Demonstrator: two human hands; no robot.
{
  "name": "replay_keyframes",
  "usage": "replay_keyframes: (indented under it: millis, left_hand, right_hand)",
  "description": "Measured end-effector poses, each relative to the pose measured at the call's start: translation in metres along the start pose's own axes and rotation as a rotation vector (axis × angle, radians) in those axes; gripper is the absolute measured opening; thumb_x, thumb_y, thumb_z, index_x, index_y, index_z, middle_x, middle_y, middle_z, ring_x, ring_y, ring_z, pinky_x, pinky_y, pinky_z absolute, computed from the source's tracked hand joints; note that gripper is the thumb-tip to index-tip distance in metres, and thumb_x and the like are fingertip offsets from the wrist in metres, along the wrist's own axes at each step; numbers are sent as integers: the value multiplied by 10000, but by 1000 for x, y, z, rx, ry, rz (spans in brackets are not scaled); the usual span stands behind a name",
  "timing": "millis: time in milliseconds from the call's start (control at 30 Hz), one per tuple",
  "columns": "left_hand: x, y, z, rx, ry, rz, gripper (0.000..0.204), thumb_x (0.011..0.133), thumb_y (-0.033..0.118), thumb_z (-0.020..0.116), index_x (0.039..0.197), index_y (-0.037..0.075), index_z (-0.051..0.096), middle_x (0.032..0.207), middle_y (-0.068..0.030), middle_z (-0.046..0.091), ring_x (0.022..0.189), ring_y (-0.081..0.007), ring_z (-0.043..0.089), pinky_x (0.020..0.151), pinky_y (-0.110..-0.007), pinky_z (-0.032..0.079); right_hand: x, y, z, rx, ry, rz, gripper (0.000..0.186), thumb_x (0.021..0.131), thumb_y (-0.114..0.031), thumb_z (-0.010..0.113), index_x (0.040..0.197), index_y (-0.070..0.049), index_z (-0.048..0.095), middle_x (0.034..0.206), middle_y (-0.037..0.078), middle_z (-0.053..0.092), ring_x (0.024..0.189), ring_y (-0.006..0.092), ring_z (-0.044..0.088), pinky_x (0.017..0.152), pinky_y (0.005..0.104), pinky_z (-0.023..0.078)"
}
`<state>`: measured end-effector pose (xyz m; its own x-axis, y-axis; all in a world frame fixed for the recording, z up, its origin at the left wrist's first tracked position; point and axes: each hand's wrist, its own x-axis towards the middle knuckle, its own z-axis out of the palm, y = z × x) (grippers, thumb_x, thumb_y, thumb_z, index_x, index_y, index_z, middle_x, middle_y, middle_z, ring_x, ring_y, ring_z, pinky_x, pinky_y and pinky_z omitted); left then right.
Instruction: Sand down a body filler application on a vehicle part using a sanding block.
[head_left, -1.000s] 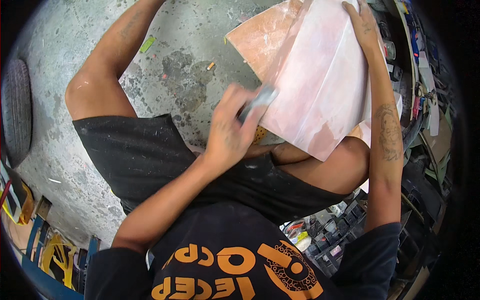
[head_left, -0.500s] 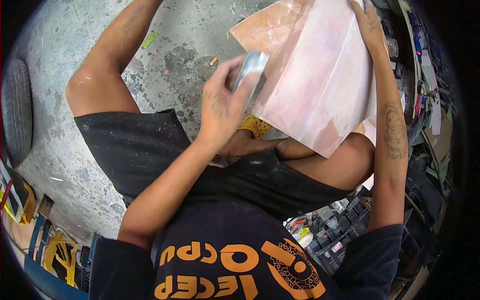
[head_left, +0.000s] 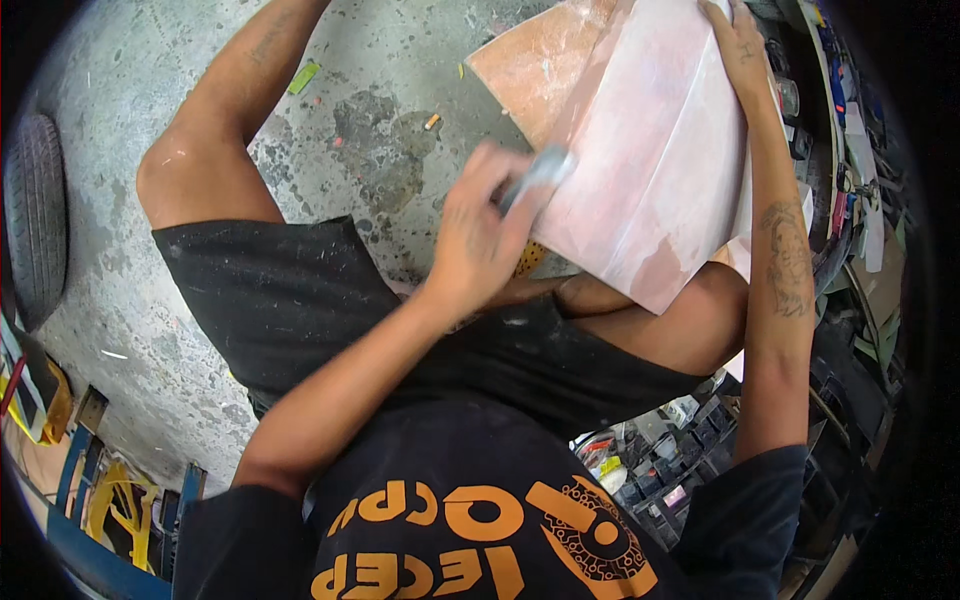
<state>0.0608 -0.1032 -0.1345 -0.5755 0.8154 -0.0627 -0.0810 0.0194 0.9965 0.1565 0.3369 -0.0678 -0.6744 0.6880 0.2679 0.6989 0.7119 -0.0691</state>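
A: Where is the panel (head_left: 655, 160)?

B: At 1 o'clock in the view, tilted, its lower corner resting on the person's right knee (head_left: 690, 320). It is pale pink and large, with an orange-brown part at its upper left.

A: How would it handle, do you think?

B: I judge it stiff and rather light, because it stands flat without bending. The surface looks dusty and matt, so probably not slippery. The edges are the best place to take it; the face gives nothing to grip.

A: And the 2 hands?

B: The right hand (head_left: 740, 45) is at the top edge, about 1 o'clock, fingers laid over the panel to steady it. How tight the grip is, I cannot tell. The left hand (head_left: 480, 240) is near the centre, curled closed around a small grey block (head_left: 540, 170), which is blurred. The block touches the panel's left edge.

A: What lies around?

B: A concrete floor (head_left: 380, 150) with stains, and a tyre (head_left: 35, 230) at 9 o'clock.
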Motion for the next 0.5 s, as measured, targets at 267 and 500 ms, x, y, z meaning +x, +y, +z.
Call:
replay_keyframes:
  millis: [267, 500]
  left_hand:
    - [-1, 4, -1, -44, -33, -34, 182, 951, 131, 726, 1089, 13, 710, 935, -89, 649, 807, -161, 591, 716, -309, 468]
    - [-14, -7, -9, -152, -52, 3, 155, 924, 43, 724, 1069, 6, 681, 926, -88, 593, 821, -178, 555, 736, -305, 442]
  right_hand:
    - [-7, 0, 4, 46, -17, 4, 753, 977, -431, 620, 1494, 85, 435, 1571, 293, 420, 1517, 377, 329, 1259, 396, 224]
    - [-6, -31, -9, 40, -83, -78, 677, 964, -390, 621, 1432, 82, 489, 1502, 288, 495, 1455, 377, 414, 1226, 409, 275]
